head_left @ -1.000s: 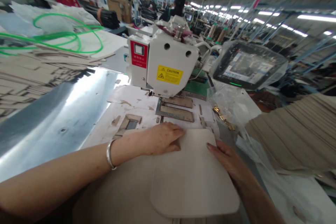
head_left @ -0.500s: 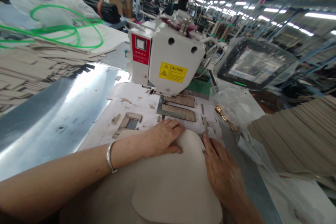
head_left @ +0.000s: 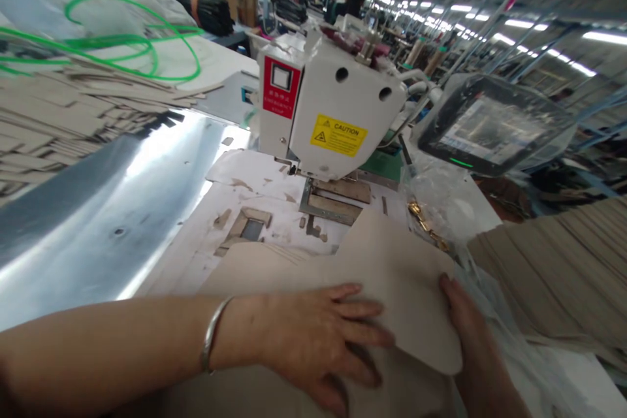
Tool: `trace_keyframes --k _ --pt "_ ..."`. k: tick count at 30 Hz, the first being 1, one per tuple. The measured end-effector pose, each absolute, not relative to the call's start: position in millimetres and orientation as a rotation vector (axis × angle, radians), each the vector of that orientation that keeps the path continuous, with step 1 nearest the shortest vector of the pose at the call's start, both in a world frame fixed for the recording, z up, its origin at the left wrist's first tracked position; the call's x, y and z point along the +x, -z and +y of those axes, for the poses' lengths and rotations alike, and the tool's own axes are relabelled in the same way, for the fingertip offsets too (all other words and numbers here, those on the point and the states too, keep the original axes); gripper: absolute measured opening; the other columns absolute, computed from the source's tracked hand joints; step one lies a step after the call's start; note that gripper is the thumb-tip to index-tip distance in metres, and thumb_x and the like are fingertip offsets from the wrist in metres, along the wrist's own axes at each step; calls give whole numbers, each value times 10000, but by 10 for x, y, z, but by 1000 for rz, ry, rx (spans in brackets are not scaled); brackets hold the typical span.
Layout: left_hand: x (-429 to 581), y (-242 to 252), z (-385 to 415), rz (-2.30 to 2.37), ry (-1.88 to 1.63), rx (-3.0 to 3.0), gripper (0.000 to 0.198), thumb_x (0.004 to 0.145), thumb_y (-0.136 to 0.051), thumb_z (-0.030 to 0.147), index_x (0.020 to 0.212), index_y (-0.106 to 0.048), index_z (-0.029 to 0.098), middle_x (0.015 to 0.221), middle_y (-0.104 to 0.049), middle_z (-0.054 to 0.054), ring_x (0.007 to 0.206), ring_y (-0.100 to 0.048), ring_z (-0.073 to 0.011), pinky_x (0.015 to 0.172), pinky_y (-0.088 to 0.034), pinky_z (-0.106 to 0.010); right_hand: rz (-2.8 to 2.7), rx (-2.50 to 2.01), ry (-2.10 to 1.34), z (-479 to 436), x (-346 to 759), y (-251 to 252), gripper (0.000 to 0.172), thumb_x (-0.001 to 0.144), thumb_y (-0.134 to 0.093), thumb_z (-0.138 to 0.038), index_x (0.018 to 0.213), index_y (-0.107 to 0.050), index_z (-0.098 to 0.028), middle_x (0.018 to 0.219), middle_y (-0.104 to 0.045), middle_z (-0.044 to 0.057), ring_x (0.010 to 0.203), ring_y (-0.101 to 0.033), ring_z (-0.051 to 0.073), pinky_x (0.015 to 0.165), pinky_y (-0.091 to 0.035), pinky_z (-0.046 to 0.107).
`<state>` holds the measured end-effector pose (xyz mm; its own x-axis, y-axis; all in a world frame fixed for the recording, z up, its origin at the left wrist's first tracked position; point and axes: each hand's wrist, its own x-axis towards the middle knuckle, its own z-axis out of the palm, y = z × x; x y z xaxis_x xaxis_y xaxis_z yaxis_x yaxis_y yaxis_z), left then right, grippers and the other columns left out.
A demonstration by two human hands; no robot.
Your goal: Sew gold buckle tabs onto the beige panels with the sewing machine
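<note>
My left hand (head_left: 318, 339), with a silver bangle at the wrist, lies palm down with its fingers spread on beige sheet material. My right hand (head_left: 470, 326) grips the right edge of a beige rounded panel (head_left: 411, 274), thumb on top, its other fingers mostly hidden. The panel is turned at an angle and overlaps another beige piece (head_left: 274, 271) beneath it. Just beyond them is the white head of a sewing machine (head_left: 347, 98), over a metal clamp frame (head_left: 306, 199) on a paper-covered plate.
A control screen (head_left: 494, 124) stands at the right, behind a stack of beige pieces (head_left: 553, 274). Gold metal parts (head_left: 426, 225) lie by clear plastic. At left are strewn beige strips (head_left: 59, 117), a green cord (head_left: 191, 59) and a shiny metal tabletop (head_left: 117, 209).
The rounded panel has shifted right and turned clockwise, its edge in my right hand. My left hand has come back nearer me and spread its fingers. The view has shifted slightly.
</note>
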<state>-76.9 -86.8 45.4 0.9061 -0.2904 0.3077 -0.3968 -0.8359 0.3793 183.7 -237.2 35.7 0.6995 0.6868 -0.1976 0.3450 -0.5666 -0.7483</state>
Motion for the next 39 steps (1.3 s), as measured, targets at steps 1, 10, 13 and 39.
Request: trace_keyframes --k 1,10,13,39 --pt "-776 -450 -911 -525 -294 2603 385 804 -702 466 1164 -642 346 1456 -481 33 1449 -275 -238 1229 -165 -418 -716 -2237 -536 -2363 1918 -376 662 906 -314 -625 1350 -527 -182 966 -744 117 795 -720 278 593 -568 352" --pt "-748 -424 -894 -540 -218 2440 322 728 -792 336 1029 -680 315 1355 -587 32 1364 -430 -246 1214 -212 -459 -585 -2394 -514 -2094 2603 -816 282 806 -585 -382 987 -668 -182 887 -727 120 781 -693 266 590 -535 309" --pt "-724 -482 -857 -567 -198 2422 298 743 -781 330 1020 -677 294 1291 -633 3 1334 -467 -249 1184 -293 -445 -613 -2309 -554 -1877 2602 -780 241 822 -571 -369 969 -649 -195 835 -718 89 703 -675 234 549 -514 293" --pt "-752 -223 -701 687 -230 2931 833 901 -375 683 1318 -522 -22 1398 -469 -276 1329 -391 -445 1091 -330 -531 -1095 -2187 -375 -524 2337 -118 434 833 -525 -411 1126 -666 -124 844 -703 97 732 -653 243 657 -515 357"
